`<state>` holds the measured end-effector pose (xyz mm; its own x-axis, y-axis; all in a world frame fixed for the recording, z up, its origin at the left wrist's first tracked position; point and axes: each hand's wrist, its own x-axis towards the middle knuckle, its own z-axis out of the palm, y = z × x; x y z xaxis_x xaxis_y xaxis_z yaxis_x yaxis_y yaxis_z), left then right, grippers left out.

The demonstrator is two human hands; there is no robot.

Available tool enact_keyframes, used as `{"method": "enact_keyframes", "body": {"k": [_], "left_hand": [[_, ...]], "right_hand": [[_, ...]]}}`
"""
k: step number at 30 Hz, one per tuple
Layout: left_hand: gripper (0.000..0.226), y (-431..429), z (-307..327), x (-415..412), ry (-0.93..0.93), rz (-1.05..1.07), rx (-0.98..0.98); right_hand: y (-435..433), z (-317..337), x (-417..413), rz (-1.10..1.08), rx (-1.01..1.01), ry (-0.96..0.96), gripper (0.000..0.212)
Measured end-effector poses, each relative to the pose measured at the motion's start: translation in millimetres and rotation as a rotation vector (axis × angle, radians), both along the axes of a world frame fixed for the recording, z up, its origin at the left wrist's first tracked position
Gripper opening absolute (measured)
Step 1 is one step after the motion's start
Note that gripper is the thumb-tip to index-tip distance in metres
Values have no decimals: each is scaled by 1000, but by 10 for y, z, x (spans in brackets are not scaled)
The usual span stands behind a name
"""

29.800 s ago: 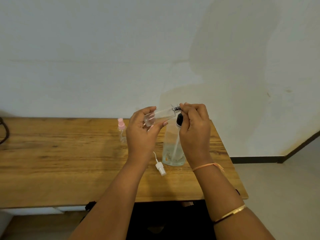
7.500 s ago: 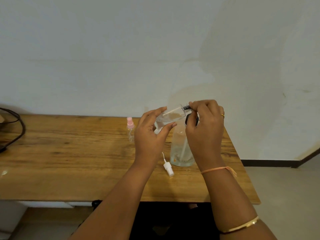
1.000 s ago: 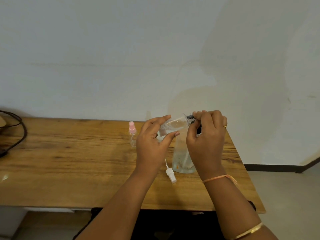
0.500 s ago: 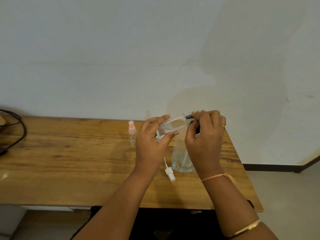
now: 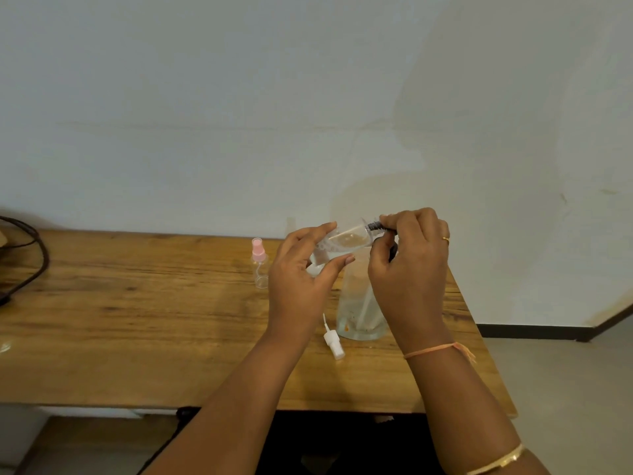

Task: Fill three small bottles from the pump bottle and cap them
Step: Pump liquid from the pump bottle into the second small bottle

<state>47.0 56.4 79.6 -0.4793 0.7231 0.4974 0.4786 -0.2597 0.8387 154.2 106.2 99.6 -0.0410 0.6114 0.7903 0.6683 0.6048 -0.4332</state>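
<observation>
Left hand (image 5: pixel 301 279): fingers and thumb curl round the lower end of a small clear plastic bottle (image 5: pixel 346 238), held almost flat above the tabletop with its mouth to the right.
Right hand (image 5: pixel 411 269): fingertips pinch a black ribbed piece (image 5: pixel 375 225) at that bottle's mouth. I cannot tell whether it is the bottle's neck or the pump's spout.
Held bottle's contents: some liquid shows, but the level is hard to read.
Tall clear pump bottle (image 5: pixel 358 303): upright on the wooden tabletop (image 5: pixel 137 320) under the hands, its dark head almost wholly hidden behind the right hand.
Pink-capped small clear bottle (image 5: pixel 259 265): upright, capped, just left of the left hand.
White spray cap with thin tube (image 5: pixel 334 342): lying beside the pump bottle's base.
Black cable (image 5: pixel 34 255): cut off at the left edge.
</observation>
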Motion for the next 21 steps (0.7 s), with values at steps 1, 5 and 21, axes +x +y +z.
{"method": "enact_keyframes", "body": {"k": [1, 5, 21], "left_hand": [[45, -1, -1, -1, -2, -5, -3], [45, -19, -25, -25, 12, -6, -6], [44, -21, 0, 8, -19, -23, 2]], "right_hand": [[1, -6, 3, -2, -1, 0, 18], [10, -113, -20, -10, 40, -5, 20], [-4, -43, -2, 0, 18, 24, 18]]}}
